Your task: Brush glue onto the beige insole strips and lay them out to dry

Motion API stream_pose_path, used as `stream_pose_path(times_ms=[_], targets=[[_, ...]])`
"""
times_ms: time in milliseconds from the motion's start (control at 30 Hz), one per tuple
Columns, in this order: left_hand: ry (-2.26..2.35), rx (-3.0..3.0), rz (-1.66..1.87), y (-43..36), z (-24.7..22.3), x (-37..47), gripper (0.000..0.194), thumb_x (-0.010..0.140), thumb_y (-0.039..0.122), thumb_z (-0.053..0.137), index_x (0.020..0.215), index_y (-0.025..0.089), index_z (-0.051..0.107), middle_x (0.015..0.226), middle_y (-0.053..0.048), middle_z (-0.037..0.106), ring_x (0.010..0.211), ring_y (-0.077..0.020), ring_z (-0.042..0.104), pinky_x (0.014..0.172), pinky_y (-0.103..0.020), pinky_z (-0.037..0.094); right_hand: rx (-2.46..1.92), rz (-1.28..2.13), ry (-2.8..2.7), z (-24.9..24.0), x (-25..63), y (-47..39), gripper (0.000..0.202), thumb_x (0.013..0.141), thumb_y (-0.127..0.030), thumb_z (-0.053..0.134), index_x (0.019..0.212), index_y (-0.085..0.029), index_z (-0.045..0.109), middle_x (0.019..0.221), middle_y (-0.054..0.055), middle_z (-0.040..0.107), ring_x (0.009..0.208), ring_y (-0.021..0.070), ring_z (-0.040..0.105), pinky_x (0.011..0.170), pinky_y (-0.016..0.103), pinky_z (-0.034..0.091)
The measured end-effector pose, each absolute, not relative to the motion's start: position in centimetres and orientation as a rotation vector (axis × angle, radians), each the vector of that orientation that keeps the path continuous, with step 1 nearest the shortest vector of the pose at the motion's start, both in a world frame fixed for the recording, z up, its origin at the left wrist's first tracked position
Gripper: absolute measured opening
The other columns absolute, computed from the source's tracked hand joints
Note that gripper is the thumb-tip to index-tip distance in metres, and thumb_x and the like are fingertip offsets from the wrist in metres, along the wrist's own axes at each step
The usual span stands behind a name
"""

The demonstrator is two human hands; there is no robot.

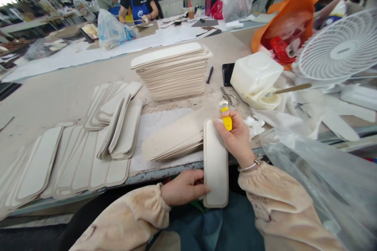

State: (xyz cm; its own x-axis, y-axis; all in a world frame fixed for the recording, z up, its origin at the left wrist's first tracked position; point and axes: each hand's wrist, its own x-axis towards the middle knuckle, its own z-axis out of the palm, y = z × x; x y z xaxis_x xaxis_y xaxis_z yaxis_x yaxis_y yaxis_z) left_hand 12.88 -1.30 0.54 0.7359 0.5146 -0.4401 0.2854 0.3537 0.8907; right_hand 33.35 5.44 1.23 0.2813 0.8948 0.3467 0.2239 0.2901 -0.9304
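Observation:
My left hand [187, 188] grips the left edge of a long rounded panel [216, 164], pale in the middle with a beige border. The panel stands nearly upright over my lap at the table's edge. My right hand [235, 135] is closed round a small yellow-handled tool [226, 119] with a whitish, smeared head; its thumb presses the panel's upper end. Left of the panel lies a fanned pile of beige pieces [176, 135] on a pale sheet. Farther left, overlapping panels [85, 160] are spread out, with a leaning bundle [126, 129] on top.
Behind stands a tall stack of panels [173, 78]. To its right are a black pen [210, 74], a phone [227, 74], scissors [229, 97] and a white jug [256, 72] with a stick. A fan [341, 51] and orange bag [282, 23] stand right. A co-worker [137, 0] works opposite.

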Motion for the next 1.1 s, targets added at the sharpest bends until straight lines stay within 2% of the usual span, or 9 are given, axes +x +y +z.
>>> stream_pose_path(times_ms=[167,333,433,567,700,833,967,1100], targets=[[0.775,1.155,0.208,-1.6,0.3,13.1,0.044,0.077,0.051,0.07,0.098,0.013,0.067,0.087,-0.004,0.066,0.079,-0.017,0.058,0.073,-0.026,0.046,-1.217,0.671,-1.206,1.3,33.3,5.4,0.025,0.081,-0.033,0.067,0.099,-0.024,0.053,0.081,-0.003,0.05,0.068,0.0119,0.045,0.06,0.025,0.037],[0.818,1.019,0.265,-2.4,-0.2,13.6,0.046,0.068,0.052,0.076,0.086,0.012,0.064,0.08,-0.002,0.062,0.074,-0.0135,0.054,0.071,-0.025,0.042,-1.222,0.645,-1.173,1.6,33.0,5.6,0.026,0.079,-0.034,0.068,0.096,-0.023,0.053,0.079,-0.003,0.05,0.067,0.0117,0.044,0.059,0.025,0.036],[0.856,0.962,0.301,-2.8,-0.3,14.0,0.047,0.065,0.051,0.079,0.084,0.011,0.063,0.08,-0.003,0.062,0.075,-0.0146,0.054,0.072,-0.027,0.043,-1.225,0.635,-1.146,1.8,32.8,5.6,0.027,0.077,-0.034,0.069,0.096,-0.022,0.053,0.077,-0.004,0.05,0.065,0.0112,0.043,0.059,0.024,0.037],[0.881,0.888,0.357,-2.9,0.0,14.6,0.044,0.06,0.042,0.081,0.086,0.011,0.064,0.083,-0.004,0.063,0.078,-0.0164,0.056,0.075,-0.028,0.043,-1.222,0.63,-1.123,2.0,32.5,5.6,0.028,0.075,-0.034,0.071,0.094,-0.022,0.054,0.076,-0.004,0.053,0.064,0.011,0.046,0.06,0.024,0.039],[0.88,0.813,0.382,-2.8,0.7,14.7,0.036,0.058,0.029,0.077,0.088,0.012,0.066,0.077,-0.002,0.063,0.07,-0.0141,0.055,0.067,-0.025,0.041,-1.207,0.6,-1.092,2.3,32.3,5.5,0.028,0.075,-0.034,0.071,0.092,-0.022,0.053,0.076,-0.004,0.056,0.066,0.0119,0.05,0.062,0.026,0.042],[0.864,0.751,0.426,-2.9,1.2,14.6,0.031,0.06,0.025,0.072,0.088,0.012,0.069,0.071,-0.002,0.062,0.065,-0.0137,0.055,0.062,-0.023,0.039,-1.219,0.599,-1.094,2.6,32.3,5.4,0.03,0.075,-0.038,0.071,0.092,-0.023,0.051,0.078,-0.003,0.057,0.067,0.0126,0.052,0.063,0.026,0.044],[0.853,0.689,0.48,-2.9,1.5,14.6,0.03,0.058,0.022,0.068,0.086,0.011,0.07,0.068,-0.003,0.063,0.062,-0.0143,0.056,0.061,-0.025,0.041,-1.248,0.6,-1.101,2.8,32.4,5.1,0.031,0.075,-0.038,0.071,0.091,-0.023,0.05,0.076,-0.005,0.054,0.061,0.011,0.047,0.059,0.025,0.042],[0.819,0.621,0.554,-2.9,1.9,14.7,0.038,0.055,0.018,0.063,0.09,0.009,0.071,0.07,-0.006,0.067,0.06,-0.0154,0.058,0.059,-0.025,0.043,-1.245,0.572,-1.105,2.8,32.5,5.0,0.029,0.075,-0.035,0.071,0.091,-0.023,0.05,0.07,-0.007,0.047,0.055,0.0095,0.04,0.054,0.024,0.037]])
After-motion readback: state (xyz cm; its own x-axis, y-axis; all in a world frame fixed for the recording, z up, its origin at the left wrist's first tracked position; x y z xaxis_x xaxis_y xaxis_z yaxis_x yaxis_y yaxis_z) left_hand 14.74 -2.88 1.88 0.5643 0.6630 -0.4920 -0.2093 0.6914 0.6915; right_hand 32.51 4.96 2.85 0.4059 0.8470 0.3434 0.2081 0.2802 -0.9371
